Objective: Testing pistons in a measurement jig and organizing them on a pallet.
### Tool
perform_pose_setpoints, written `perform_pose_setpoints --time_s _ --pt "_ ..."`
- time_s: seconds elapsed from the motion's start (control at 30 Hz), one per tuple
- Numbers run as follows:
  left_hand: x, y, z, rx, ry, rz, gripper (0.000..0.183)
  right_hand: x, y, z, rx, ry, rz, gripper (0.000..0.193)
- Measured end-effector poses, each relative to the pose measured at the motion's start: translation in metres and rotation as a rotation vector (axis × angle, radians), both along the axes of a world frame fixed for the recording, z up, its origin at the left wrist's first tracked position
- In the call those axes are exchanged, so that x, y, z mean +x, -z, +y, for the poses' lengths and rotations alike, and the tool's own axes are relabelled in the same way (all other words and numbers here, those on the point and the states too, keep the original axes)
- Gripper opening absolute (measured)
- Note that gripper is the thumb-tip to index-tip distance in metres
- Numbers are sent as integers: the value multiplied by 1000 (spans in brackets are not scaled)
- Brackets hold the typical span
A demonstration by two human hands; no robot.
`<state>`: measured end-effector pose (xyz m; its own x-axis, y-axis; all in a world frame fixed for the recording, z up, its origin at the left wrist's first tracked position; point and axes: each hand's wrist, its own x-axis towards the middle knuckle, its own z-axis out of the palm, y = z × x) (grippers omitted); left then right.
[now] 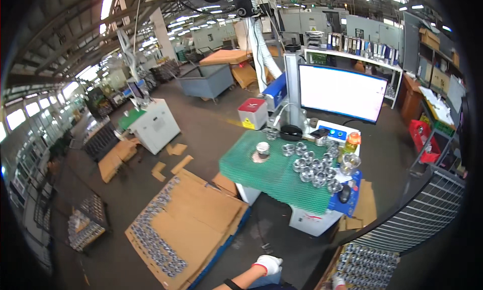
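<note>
My left hand (269, 264), in a white glove with a red cuff, is low in the middle, over blue cloth at the lower edge. Its fingers are curled closed, and I see nothing in them. My right hand (339, 282), white-gloved as well, is mostly cut off by the lower edge. It is at the left side of a crate of shiny metal parts (366, 265) set in rows; its fingers are too small and hidden to read. Ahead, a green mesh mat (241, 161) covers a workbench, with several round, shiny metal parts (317, 167) grouped on its right. One part (262, 148) stands apart.
A monitor (342, 91) stands behind the bench; a computer mouse (344, 193) lies at its right edge. Left of the bench, a cardboard-covered pallet (196, 214) bears rows of metal parts. A wire rack (417, 209) rises at right. A grey cart (206, 82) stands farther back.
</note>
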<state>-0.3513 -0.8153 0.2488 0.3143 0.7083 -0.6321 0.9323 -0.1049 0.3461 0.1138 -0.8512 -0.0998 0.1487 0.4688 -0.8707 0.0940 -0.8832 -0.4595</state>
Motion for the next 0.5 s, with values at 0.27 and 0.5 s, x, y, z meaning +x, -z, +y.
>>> perform_pose_setpoints --time_s 0.27,0.5 --pt "-71 -14 -46 20 -321 45 42 -63 -30 -32 -125 313 189 26" --pt "-194 -7 -95 -38 -589 141 56 -111 16 -81 54 -828 -214 31"
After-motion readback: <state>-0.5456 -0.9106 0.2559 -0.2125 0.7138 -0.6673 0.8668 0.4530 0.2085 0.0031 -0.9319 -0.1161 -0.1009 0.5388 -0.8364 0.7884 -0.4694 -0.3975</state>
